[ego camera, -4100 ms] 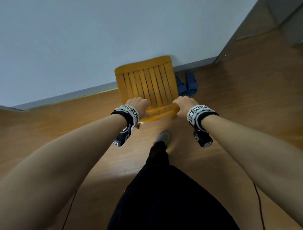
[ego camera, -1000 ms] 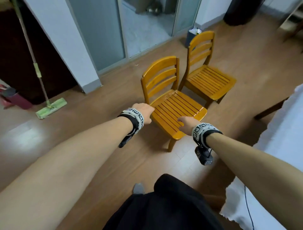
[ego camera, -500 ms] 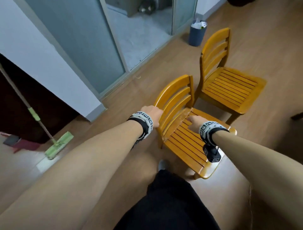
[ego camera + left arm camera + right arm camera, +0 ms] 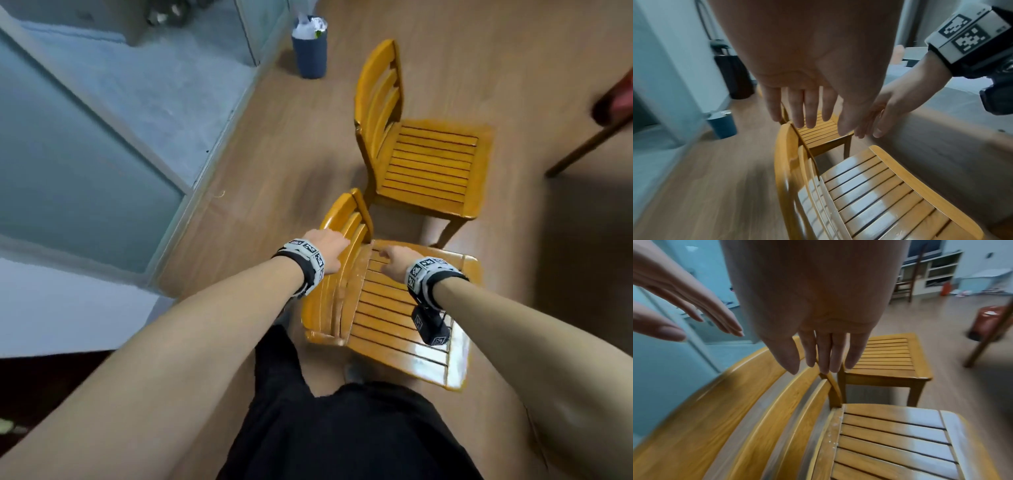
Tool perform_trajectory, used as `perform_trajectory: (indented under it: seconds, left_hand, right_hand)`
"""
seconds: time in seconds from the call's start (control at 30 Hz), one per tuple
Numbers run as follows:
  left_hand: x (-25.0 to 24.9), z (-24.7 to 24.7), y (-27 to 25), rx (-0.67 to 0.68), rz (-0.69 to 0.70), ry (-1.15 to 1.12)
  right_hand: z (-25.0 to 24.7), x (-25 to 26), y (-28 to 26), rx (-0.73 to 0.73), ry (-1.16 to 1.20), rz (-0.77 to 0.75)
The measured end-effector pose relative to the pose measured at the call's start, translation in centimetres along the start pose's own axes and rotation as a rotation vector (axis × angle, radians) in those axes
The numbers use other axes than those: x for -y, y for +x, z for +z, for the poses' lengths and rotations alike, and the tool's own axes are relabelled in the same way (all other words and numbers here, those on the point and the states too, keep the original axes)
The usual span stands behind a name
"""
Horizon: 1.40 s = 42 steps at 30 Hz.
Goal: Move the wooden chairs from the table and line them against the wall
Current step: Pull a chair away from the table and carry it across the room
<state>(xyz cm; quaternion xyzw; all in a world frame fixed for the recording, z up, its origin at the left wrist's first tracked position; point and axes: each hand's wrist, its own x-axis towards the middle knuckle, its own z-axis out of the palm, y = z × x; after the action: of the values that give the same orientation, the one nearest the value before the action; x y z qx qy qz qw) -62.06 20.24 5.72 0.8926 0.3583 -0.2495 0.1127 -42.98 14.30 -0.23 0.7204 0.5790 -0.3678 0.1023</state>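
Closest to the body, the near wooden chair [image 4: 394, 308] stands on the wood floor [image 4: 260, 178] right in front of the person's legs, its slatted seat turned to the right and its curved backrest to the left, a placement that lets both arms come down on it from above. The left hand [image 4: 325, 248] hovers over the top rail of the backrest with its fingers [image 4: 809, 110] spread straight, gripping nothing. The right hand [image 4: 394, 260] reaches over the rear of the seat, likewise flat and holding nothing; whether either palm touches wood cannot be told. The pose reads as a reach for a two-point hold, back and seat, so the chair can be lifted level. Just beyond stands the far wooden chair [image 4: 431, 168], facing the same way and awaiting its turn. Farther off, a dark blue bin [image 4: 310, 48] sits by the glass partition [image 4: 85, 144].
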Motion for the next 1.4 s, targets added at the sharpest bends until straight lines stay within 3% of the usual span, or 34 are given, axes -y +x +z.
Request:
perform_trajectory:
  seconds: [0.2,0.3,0.53,0.73,0.93,1.07,1.2,1.4]
  left_hand:
    - [4.0,-0.8,9.8,0.055,0.353,0.177]
    - [5.8,-0.7,12.6,0.138,0.547,0.255]
    - [8.7,0.3,14.7,0.304,0.816,0.503]
    - [11.0,1.5,14.6,0.221,0.986,0.604]
    - [13.8,3.0,13.9,0.063,1.097,0.646]
    - [15.1,4.3,14.2,-0.025,1.142,0.592]
    - [14.9,5.3,15.6,-0.127,1.208,0.577]
    - [12.2,4.6,17.7,-0.045,1.122,0.693]
  right_hand:
    - [0.1,-0.8,2.6,-0.05,0.242,0.309]
    - [0.9,0.5,1.3,-0.099,0.363,0.482]
    - [5.8,7.6,-2.2,-0.114,0.599,0.733]
    - [9.9,13.9,-1.6,-0.122,0.775,0.842]
    - [12.2,20.2,1.2,-0.246,0.93,0.842]
    - [14.1,22.7,3.8,-0.388,0.862,0.905]
    - [14.7,23.4,4.5,-0.404,0.802,0.969]
    - [15.4,23.7,5.5,-0.459,0.773,1.09]
